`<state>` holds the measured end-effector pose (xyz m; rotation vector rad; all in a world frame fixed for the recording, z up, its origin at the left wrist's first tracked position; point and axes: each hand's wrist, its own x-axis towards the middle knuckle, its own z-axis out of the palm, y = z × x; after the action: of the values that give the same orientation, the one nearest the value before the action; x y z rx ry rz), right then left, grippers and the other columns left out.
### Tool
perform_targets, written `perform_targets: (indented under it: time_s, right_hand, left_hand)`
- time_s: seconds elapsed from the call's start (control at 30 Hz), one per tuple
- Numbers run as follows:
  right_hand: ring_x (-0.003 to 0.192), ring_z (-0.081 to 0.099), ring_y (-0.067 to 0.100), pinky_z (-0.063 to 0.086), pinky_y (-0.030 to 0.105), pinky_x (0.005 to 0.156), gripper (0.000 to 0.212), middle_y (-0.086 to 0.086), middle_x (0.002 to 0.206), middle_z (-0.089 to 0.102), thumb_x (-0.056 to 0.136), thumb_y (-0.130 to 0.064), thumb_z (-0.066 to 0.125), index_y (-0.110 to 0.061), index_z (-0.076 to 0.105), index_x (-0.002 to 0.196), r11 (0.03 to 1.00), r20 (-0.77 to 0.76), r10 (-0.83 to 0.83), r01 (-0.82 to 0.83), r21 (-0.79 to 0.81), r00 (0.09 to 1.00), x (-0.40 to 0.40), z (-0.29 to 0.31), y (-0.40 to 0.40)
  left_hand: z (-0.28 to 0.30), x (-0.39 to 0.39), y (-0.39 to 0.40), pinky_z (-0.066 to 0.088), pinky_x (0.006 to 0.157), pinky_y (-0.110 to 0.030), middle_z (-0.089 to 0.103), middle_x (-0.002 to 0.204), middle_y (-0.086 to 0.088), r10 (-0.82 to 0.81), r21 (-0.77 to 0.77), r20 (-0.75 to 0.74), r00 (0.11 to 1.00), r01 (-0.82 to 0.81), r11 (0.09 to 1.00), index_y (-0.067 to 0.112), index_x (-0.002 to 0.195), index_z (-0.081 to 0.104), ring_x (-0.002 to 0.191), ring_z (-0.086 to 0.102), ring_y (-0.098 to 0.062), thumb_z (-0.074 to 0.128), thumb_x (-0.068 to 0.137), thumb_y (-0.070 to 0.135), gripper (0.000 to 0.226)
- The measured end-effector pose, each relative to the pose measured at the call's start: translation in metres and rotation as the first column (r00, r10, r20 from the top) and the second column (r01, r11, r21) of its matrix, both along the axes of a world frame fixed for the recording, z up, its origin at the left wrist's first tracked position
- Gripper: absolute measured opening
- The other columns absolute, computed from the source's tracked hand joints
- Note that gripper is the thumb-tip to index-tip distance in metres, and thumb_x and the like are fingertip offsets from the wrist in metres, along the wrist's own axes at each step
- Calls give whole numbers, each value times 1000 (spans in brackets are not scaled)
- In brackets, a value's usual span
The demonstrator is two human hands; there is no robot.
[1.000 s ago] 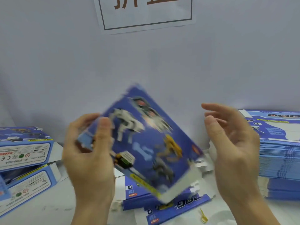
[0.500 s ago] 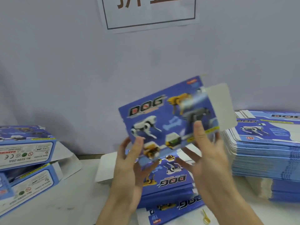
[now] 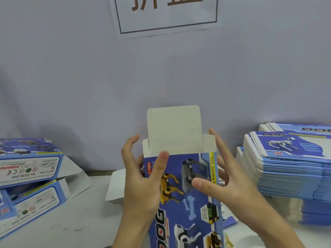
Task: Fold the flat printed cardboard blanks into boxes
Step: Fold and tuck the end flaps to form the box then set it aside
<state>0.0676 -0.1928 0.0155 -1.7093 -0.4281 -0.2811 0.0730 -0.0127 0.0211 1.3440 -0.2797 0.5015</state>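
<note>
Blue printed box (image 3: 189,199) upright between both hands — left grip (image 3: 143,176) and right grip (image 3: 225,179) each pinching it, thumbs on front.

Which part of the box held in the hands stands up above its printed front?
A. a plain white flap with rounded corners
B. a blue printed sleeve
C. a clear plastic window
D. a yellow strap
A: the white flap rises upright above the box, which the left hand and right hand hold.

The held box (image 3: 186,190) reads "DOG" and "MOVING DOG". The blank stack (image 3: 290,158) reads "TOP". The folded boxes (image 3: 30,167), lettering inverted, read "No.5539-20A", "WARNING" and "CE".
</note>
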Motion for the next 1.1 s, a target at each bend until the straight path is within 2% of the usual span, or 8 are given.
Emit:
perform_targets:
  time_s: [0.17,0.3,0.37,0.43,0.53,0.67,0.87,1.1]
  right_hand:
    - [117,63,9,59,31,85,76,-13,133,60,77,-44,81,-69,37,134,999,-36,37,-37,-13,999,0,-10,1]
    - [110,68,26,56,19,78,30,3,103,75,93,-31,63,-22,61,122,981,-144,79,-51,189,986,14,-8,10]
    - [103,70,30,57,25,72,35,12,92,73,99,-44,53,-12,67,102,959,-132,-25,61,276,991,16,-14,19]
    - [92,68,33,56,45,75,36,19,95,68,89,-49,59,-14,67,87,941,-122,-113,146,304,986,17,-14,31]
    - [66,59,21,46,34,57,16,12,70,55,79,-39,51,-26,60,81,941,-109,-123,151,303,986,14,-15,34]
    - [83,70,39,61,45,73,51,23,84,59,77,-35,51,-51,52,126,904,-185,3,76,420,983,12,-13,34]
    - [69,68,14,53,29,68,24,3,69,65,86,-38,51,-22,67,79,882,-28,-35,44,470,999,16,-15,33]
    - [89,75,32,60,34,59,32,11,97,74,79,-51,66,-31,57,102,892,-79,71,-28,452,994,7,-23,34]
  left_hand:
    - [-12,7,2,61,65,-35,77,98,2,83,100,40,996,-87,991,40,111,60,85,76,-22,63,69,63,48]
    - [-17,5,-3,59,59,-35,73,80,-7,5,103,0,1000,-5,995,27,82,64,75,74,-26,57,85,68,41]
    - [-17,5,-3,54,54,-29,65,72,-11,-52,83,-9,999,53,995,17,74,56,65,68,-20,48,91,54,41]
    - [-11,4,0,45,50,-28,55,64,-6,-83,91,-36,996,86,992,14,67,47,57,59,-13,46,89,37,32]
    - [-7,6,5,44,46,-28,56,69,-10,-138,32,-126,982,143,989,23,74,52,57,64,-16,48,83,31,12]
    - [-7,7,3,55,53,-31,63,89,-19,-184,-133,-151,971,165,977,57,112,50,70,72,-24,52,95,25,36]
    - [-11,2,5,54,53,-33,67,92,-3,-108,-178,-7,994,105,978,17,83,58,71,69,-24,48,82,48,32]
    - [-13,-2,15,60,58,-29,65,114,12,-99,165,2,995,97,982,25,103,58,104,71,-26,72,87,40,26]
